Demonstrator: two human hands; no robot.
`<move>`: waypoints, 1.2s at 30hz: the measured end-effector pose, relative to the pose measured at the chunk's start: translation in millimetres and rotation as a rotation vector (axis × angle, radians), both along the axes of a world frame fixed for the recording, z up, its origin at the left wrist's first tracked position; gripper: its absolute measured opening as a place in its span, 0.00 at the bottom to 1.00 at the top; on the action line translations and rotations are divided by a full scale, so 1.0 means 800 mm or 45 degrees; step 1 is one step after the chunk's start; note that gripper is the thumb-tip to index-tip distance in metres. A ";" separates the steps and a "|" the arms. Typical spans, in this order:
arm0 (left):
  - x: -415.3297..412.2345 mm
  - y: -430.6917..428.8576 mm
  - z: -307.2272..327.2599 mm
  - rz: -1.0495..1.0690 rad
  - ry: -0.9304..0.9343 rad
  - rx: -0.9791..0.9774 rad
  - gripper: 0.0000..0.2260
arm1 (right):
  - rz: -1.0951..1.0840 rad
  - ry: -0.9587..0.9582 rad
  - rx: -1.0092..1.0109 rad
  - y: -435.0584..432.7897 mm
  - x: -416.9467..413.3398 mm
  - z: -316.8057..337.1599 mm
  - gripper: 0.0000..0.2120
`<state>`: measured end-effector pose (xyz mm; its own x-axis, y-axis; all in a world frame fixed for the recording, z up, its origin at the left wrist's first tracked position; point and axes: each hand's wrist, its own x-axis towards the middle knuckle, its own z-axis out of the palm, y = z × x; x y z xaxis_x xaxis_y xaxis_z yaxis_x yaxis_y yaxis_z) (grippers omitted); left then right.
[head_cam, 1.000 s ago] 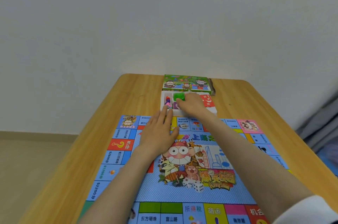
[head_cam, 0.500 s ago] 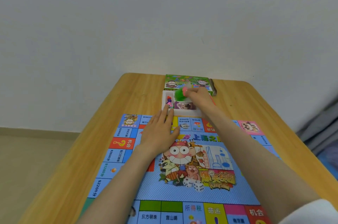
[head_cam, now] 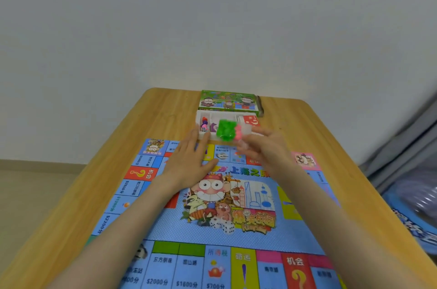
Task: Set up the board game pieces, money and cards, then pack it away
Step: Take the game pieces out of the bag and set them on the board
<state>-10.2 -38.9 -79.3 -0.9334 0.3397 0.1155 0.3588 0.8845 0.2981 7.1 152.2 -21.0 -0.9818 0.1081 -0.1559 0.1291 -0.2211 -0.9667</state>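
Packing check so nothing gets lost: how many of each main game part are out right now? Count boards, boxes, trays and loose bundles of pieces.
Game board: 1
Green box: 1
White tray: 1
Bundle of green and pink pieces, held by the right hand: 1
Total: 4

Wood tbl (head_cam: 165,111), white wall (head_cam: 212,28) behind

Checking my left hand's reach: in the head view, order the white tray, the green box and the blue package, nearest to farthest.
From the left hand:
1. white tray, just ahead, almost touching.
2. green box, behind the tray.
3. blue package, off the table, far right.
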 end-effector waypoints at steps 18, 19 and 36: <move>0.017 0.038 0.010 -0.297 0.000 0.204 0.30 | 0.376 0.143 -0.130 0.017 0.013 -0.045 0.04; 0.018 0.036 0.010 -0.276 -0.013 0.200 0.31 | 0.372 0.145 -0.099 0.017 0.012 -0.045 0.05; 0.031 0.052 0.009 -0.250 0.498 0.468 0.22 | 0.016 0.250 -0.043 0.002 0.019 -0.044 0.07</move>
